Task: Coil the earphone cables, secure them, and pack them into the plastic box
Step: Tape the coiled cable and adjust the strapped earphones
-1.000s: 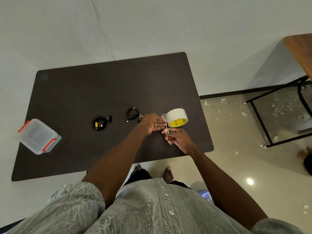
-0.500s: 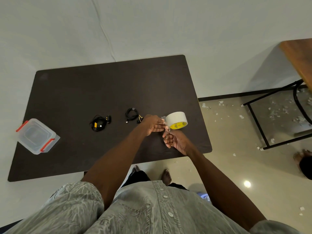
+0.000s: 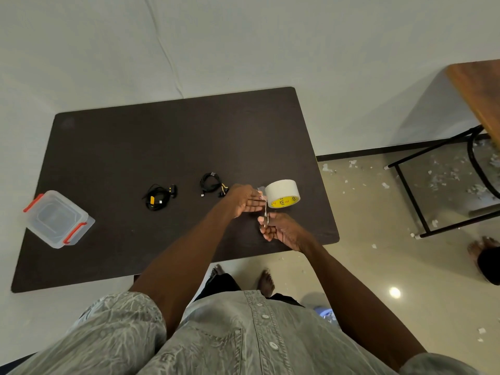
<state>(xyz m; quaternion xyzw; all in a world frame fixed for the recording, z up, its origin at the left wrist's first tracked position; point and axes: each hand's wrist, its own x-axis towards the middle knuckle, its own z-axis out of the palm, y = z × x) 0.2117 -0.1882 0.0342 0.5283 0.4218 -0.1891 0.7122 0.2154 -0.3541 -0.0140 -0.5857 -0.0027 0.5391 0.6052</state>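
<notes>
Hard to make out the thin scissors (image 3: 266,215) pinched in right hand (image 3: 281,230), mid-frame; left hand (image 3: 244,199) flat, fingers straight against tape roll (image 3: 282,193). Same pose as before. Two coiled earphone cables (image 3: 159,195) left of hands on tabletop (image 3: 162,136), plastic box (image 3: 58,219) far left.

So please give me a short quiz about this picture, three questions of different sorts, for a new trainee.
1. True or false: the plastic box stands at the table's left edge, with its lid on.
2. How many earphone bundles lie on the table?
3. What does the right hand hold next to the tape roll? A) a pen B) small scissors C) a cable

Key:
1. True.
2. Two: one with a yellow tag and one nearer the left hand.
3. B, small scissors, with the left hand's straight fingers at the tape end.
</notes>
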